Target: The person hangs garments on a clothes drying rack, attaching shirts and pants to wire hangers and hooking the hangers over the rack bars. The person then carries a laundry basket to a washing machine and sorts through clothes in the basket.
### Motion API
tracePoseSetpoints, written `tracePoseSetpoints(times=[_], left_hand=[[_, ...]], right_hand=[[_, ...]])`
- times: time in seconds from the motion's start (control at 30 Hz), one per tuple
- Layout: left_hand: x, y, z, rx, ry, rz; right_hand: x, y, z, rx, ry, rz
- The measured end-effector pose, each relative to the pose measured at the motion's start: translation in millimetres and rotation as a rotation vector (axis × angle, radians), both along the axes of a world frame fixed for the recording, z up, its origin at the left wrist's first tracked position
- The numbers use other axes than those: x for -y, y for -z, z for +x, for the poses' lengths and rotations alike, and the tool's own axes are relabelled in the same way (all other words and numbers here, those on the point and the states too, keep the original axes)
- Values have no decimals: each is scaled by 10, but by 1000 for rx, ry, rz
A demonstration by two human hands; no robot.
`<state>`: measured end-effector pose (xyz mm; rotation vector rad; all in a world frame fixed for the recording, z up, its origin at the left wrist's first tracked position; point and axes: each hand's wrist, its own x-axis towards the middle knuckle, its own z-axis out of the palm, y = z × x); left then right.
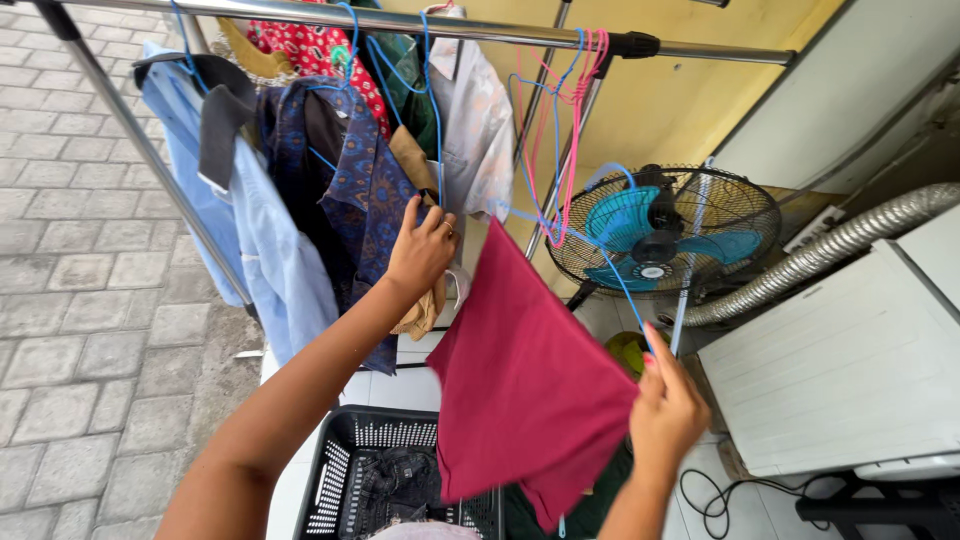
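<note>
I am hanging laundry on a metal clothes rack (420,22). Several shirts (300,200) already hang there on hangers, while dark clothes wait in the black laundry basket (340,480) below, so the job looks partly done. A maroon cloth (525,380) on a blue hanger (600,250) hangs between my hands. My right hand (668,410) pinches its lower right side. My left hand (420,250) reaches up, fingers curled around the hanging clothes. A fan (665,235) stands behind.
</note>
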<state>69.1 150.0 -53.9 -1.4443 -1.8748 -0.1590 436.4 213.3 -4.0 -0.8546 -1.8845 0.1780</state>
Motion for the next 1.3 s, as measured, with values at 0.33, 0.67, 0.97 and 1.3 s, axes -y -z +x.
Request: tracePoseSetpoints(times=[0.33, 0.67, 0.97, 1.3], left_hand=[[219, -268, 215, 28, 17, 67], [283, -214, 245, 50, -8, 76], [379, 615, 665, 197, 217, 135], [1156, 2948, 1630, 801, 290, -382]], right_hand=[[-737, -556, -1830, 47, -103, 98], [-1042, -320, -2467, 267, -230, 80], [-434, 922, -1692, 44, -261, 402], [584, 3397, -490, 312, -199, -318]])
